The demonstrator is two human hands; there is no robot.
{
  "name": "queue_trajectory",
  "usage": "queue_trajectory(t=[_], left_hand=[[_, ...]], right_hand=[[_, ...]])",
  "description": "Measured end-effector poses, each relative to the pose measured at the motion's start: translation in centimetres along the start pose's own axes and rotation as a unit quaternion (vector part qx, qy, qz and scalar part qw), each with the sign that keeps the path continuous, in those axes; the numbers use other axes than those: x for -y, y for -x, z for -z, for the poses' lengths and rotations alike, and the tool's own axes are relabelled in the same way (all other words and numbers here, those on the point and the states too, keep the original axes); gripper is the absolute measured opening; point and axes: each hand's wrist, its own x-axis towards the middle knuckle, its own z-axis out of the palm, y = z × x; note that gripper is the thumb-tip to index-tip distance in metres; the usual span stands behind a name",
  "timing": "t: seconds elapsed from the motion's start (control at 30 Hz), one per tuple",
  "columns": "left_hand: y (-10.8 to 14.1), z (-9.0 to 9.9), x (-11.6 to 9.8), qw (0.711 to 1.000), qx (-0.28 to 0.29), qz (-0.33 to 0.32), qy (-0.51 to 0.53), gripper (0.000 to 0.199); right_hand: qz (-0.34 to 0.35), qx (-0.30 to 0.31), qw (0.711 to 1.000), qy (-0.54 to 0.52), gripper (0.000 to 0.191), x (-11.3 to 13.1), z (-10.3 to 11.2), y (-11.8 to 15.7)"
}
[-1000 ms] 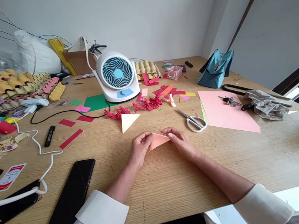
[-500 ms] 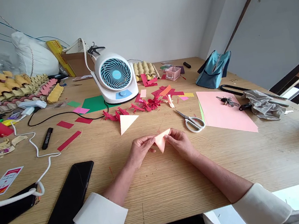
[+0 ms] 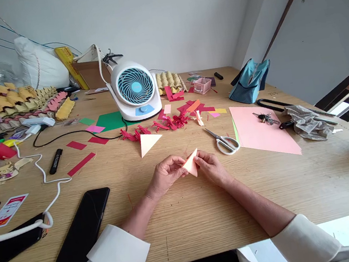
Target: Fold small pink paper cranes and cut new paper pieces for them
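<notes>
Between my two hands is a small folded piece of pale peach paper, held just above the table. My left hand pinches its left corner between thumb and fingers. At its right edge, my right hand grips it the same way. A cream paper triangle lies flat beyond my left hand. Scissors with white handles rest past my right hand, blades partly apart. Crumpled red paper pieces lie in a row farther back, beside a small cream twisted paper piece.
A white fan heater stands at the back. Pink paper sheets with keys lie to the right, near a blue bag. On the left are a black phone, a marker, a white cable and egg trays.
The peach paper has turned in my hands: one point now sticks up to the upper right. My left fingers have shifted their hold along its left side.
</notes>
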Motion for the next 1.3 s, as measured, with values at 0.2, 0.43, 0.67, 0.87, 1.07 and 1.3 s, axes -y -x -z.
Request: queue_trajectory(t=[0.2, 0.43, 0.67, 0.87, 1.07, 1.3], left_hand=[[0.1, 0.2, 0.0, 0.996, 0.003, -0.02, -0.085, 0.025], [0.7, -0.1, -1.2, 0.971, 0.03, -0.097, -0.216, 0.023], [0.7, -0.5, -0.5, 0.985, 0.019, -0.018, -0.17, 0.024], [0.4, -1.0, 0.2, 0.993, -0.005, 0.031, -0.111, 0.027], [0.0, -1.0, 0.2, 0.996, -0.011, 0.089, -0.003, 0.048], [-0.2, -1.0, -0.1, 0.989, -0.049, 0.139, 0.022, 0.052]], right_hand=[[-0.003, 0.003, 1.0, -0.018, 0.038, 0.0, 0.1, 0.0], [0.009, -0.002, 1.0, 0.017, 0.036, -0.2, 0.3, 0.1], [0.002, -0.005, 1.0, -0.02, 0.038, -0.5, 0.0, 0.1], [0.027, -0.003, 0.998, -0.065, 0.035, -1.0, -0.4, 0.1], [0.098, -0.051, 0.994, 0.02, 0.024, -1.3, -0.4, 0.1], [0.199, -0.024, 0.971, 0.133, 0.005, 0.7, -0.4, 0.8]])
